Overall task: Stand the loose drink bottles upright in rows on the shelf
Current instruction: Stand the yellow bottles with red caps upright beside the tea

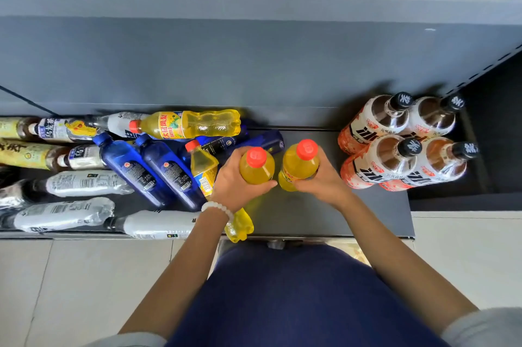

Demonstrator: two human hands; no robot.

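Over shelf (310, 214), each hand gripping upright bottle

The bottoms of the two upright orange bottles (257, 167) are hidden by the left hand (236, 181) and the right hand (324, 180), so I cannot tell if they touch the shelf (310, 214). At 9 o'clock, the left picture edge cuts the lying tea bottles (25, 154). The left arm covers the middle of a lying yellow bottle (240, 225). Small label print is unreadable.

Pale tiled floor (84, 276), white bead bracelet (217, 208)
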